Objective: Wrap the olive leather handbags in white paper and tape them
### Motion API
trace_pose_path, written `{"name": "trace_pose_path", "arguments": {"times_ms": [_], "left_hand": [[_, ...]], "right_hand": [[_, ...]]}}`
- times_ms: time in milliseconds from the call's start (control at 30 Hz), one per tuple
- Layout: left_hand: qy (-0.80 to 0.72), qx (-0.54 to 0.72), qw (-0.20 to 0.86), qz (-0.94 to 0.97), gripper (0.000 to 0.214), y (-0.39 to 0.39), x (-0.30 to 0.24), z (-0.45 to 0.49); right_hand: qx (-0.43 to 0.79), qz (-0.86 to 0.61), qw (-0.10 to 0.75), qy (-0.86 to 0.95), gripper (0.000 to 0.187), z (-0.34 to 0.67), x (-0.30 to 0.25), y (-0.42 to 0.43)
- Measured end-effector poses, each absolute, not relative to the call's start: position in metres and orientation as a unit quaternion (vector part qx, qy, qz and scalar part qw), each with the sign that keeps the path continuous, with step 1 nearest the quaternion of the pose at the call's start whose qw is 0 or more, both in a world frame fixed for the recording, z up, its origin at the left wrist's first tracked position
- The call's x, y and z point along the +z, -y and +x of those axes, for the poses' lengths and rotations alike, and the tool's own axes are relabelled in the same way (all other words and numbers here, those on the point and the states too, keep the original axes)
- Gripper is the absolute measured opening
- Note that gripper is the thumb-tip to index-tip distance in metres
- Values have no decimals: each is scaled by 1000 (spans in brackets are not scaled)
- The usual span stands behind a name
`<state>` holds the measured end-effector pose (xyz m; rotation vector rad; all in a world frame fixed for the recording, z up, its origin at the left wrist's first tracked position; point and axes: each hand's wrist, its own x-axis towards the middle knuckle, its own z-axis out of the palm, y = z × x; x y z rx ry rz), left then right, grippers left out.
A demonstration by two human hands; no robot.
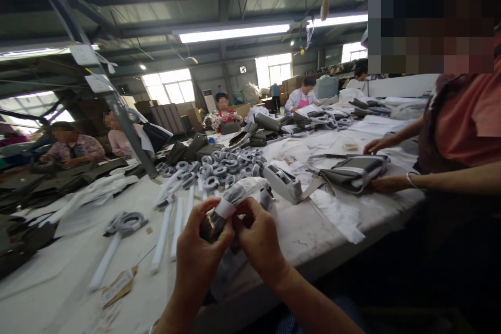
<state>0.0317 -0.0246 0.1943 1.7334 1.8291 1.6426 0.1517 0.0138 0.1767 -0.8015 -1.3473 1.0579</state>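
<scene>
My left hand (199, 248) and my right hand (260, 240) meet above the near edge of the white table (329, 235). Between their closed fingers is a grey strap part wrapped in white tissue paper (235, 195), with a dark metal piece at its lower end by my left thumb. The wrapped end sticks up and away from me. Just beyond it lies a heap of coiled grey straps (219, 167).
A grey tape dispenser (279, 180) sits right of the coils. White paper-wrapped sticks (162, 237) lie at left. A person in an orange top at right rests both hands on a folded grey bag (352, 169). Several other workers sit further along the table.
</scene>
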Motion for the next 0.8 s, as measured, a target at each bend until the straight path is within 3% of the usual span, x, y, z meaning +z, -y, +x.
{"name": "trace_pose_path", "arguments": {"times_ms": [133, 367, 800], "left_hand": [[-615, 533, 41, 580, 39, 24, 194, 28], [-582, 493, -97, 639, 37, 22, 178, 32], [-558, 443, -218, 667, 38, 38, 175, 39]], "right_hand": [[458, -332, 567, 599, 14, 161, 180, -9], [707, -216, 530, 415, 45, 165, 181, -2], [770, -193, 510, 333, 45, 154, 186, 4]]}}
